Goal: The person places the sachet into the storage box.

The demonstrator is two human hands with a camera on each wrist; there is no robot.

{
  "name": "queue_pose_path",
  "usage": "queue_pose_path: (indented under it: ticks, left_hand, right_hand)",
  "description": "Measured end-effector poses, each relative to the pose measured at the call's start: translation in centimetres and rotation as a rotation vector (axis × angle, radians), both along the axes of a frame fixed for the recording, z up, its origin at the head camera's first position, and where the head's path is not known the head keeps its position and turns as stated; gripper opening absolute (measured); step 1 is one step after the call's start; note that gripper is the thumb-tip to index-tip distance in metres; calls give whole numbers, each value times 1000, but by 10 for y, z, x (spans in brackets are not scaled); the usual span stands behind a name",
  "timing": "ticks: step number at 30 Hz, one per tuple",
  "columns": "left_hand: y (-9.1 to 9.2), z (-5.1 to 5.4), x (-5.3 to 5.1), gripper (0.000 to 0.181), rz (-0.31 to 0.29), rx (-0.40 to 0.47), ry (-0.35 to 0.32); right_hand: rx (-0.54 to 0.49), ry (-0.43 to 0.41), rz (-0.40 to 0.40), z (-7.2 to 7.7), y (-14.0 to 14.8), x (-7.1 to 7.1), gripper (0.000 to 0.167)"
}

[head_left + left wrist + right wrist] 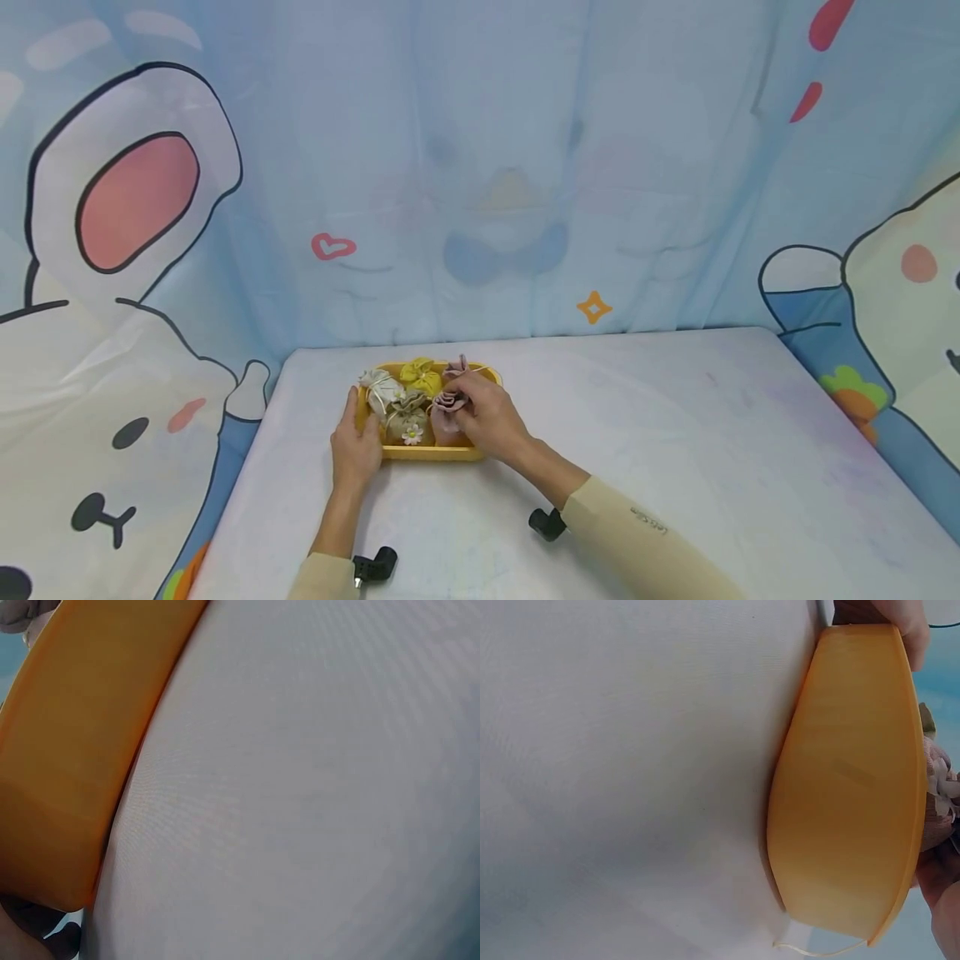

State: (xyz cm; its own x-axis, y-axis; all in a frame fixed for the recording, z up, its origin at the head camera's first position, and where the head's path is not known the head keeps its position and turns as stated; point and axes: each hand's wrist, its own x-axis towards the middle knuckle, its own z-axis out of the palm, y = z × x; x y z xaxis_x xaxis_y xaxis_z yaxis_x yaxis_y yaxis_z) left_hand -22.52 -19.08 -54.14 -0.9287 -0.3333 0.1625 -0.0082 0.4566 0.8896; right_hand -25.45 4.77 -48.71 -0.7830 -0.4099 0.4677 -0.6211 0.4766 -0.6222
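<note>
A yellow plastic bin (pixel 433 454) holds several small drawstring pouches. My left hand (pixel 356 446) grips the bin's left end, with the thumb over the rim in the right wrist view. At the bin's front right, my right hand (pixel 491 414) pinches the gathered top of a mauve pouch (pixel 447 427). Beside that pouch sits an olive pouch (pixel 407 423) with a white flower on it. A whitish pouch (pixel 380 388) lies at the left, and a yellow pouch (pixel 421 377) at the back. Another mauve pouch (pixel 456 367) is partly hidden behind my right hand.
The bin stands on a white-covered table (pixel 637 433), near its back edge. Behind it hangs a light-blue cartoon curtain (pixel 480 125). A thin pale cord (pixel 821 952) hangs over the bin's rim in the right wrist view. Black wrist cameras sit by both sleeves.
</note>
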Motion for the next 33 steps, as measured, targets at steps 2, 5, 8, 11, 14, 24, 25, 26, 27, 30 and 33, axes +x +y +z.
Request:
queue_pose_path:
  ticks: [2,5,8,11,14,24,25,26,27,30,33]
  left_hand:
    - [0,0,0,66,-1,1,-4]
    - [0,1,0,66,-8,6,-6]
    - [0,1,-1,66,-10,5,-3]
    - [0,1,-1,66,-11,2,-2]
    - [1,0,-1,66,-10,1,-9]
    - [3,0,-4,66,-2,-13,3]
    - [3,0,-4,66,-1,-16,2]
    - [2,0,-4,66,-1,-18,3]
    - [2,0,-4,66,-2,-21,3]
    - [-1,2,-3,66,-9,-31,-13]
    - [-5,7,-1,66,-24,-59,-51]
  right_hand:
    - [8,3,-10,-1,0,0,30]
    - [7,9,-14,-3,-1,-1,30]
    - [11,13,-15,-5,-1,-2,29]
    - [28,16,-21,-6,-1,-2,27]
    - [63,13,-39,-8,0,-3,26]
    - [134,-15,-74,-11,7,-7,36]
    - [133,-14,-74,-11,7,-7,35]
    - [131,-11,-77,-11,7,-7,34]
    - [127,-10,-78,-11,7,-7,34]
    - [126,-22,-72,-10,7,-5,33]
    - [131,-43,-65,-7,10,-3,32]
